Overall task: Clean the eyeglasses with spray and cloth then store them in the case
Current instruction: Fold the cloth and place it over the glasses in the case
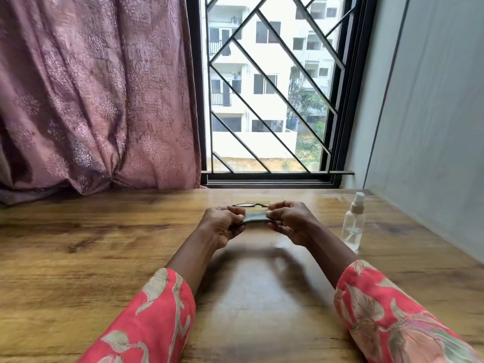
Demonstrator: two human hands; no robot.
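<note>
Wood-grain tabletop point(78, 258) fills the lower view, set against a barred window point(269, 87) with a mauve curtain point(91, 87) drawn to its left. Above the middle of the table, both hands hold a small grey-green cloth point(255, 217) stretched between them. The left hand point(222, 226) pinches the cloth's left end, thumb pressed down on top against the curled fingers. The right hand point(290, 221) pinches the right end the same way, its fingers folded in tight. One pair of dark-framed eyeglasses point(250, 205) shows just behind the cloth and knuckles; only the top of the frame is visible, and it seems to lie on the table rather than in either hand, though the view is too blurred to be sure. One clear spray bottle point(353, 226) with a pale nozzle and clear cap stands upright to the right of the right hand, apart from it. Two coral floral sleeves point(379, 310) cover the forearms near the bottom edge.
</note>
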